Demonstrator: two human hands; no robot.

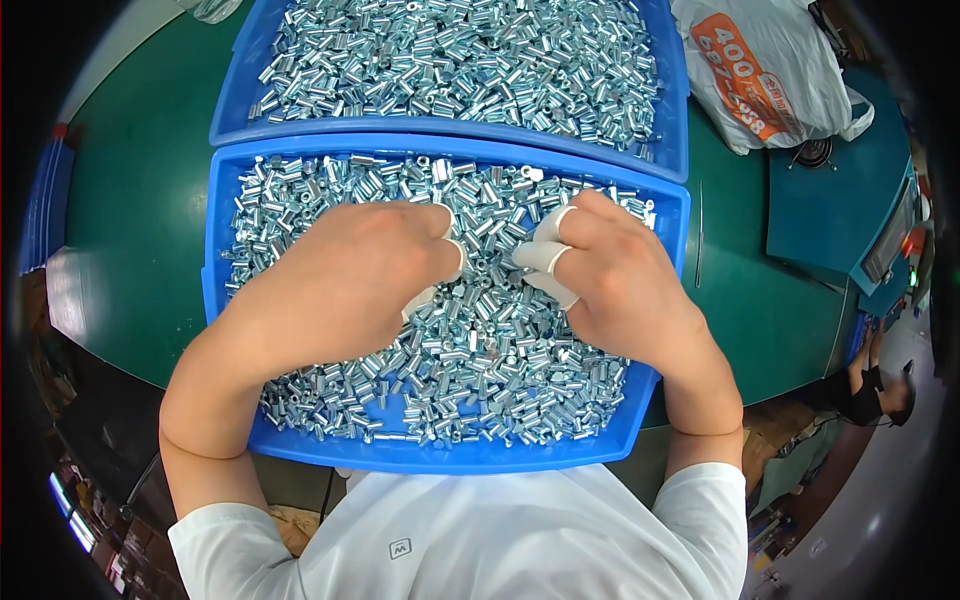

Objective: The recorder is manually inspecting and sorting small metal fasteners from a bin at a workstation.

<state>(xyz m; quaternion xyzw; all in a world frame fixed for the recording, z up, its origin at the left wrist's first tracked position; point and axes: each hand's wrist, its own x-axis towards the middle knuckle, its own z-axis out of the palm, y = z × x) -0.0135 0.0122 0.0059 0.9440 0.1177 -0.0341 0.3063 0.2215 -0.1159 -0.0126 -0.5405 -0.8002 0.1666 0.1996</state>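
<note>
A blue tray (pixel 430 458) in front of me holds a thick layer of small silvery metal sleeves (pixel 490 345), some with open round ends. My left hand (pixel 370 270) reaches in over the left half, its fingers curled down among the sleeves. Opposite it, my right hand (pixel 612 270) bends its fingers into the pile from the right. White finger cots (pixel 540 257) cover several fingertips of both hands. A narrow strip of sleeves lies between the hands. The fingertips are partly hidden, so whatever they pinch does not show.
Against the tray's far side stands a second blue tray (pixel 243 85), also full of sleeves. A white plastic bag (pixel 760 75) lies at the far right of the green table (pixel 130 230). A thin metal rod (pixel 700 235) rests right of the trays. Another person (pixel 868 395) is at far right.
</note>
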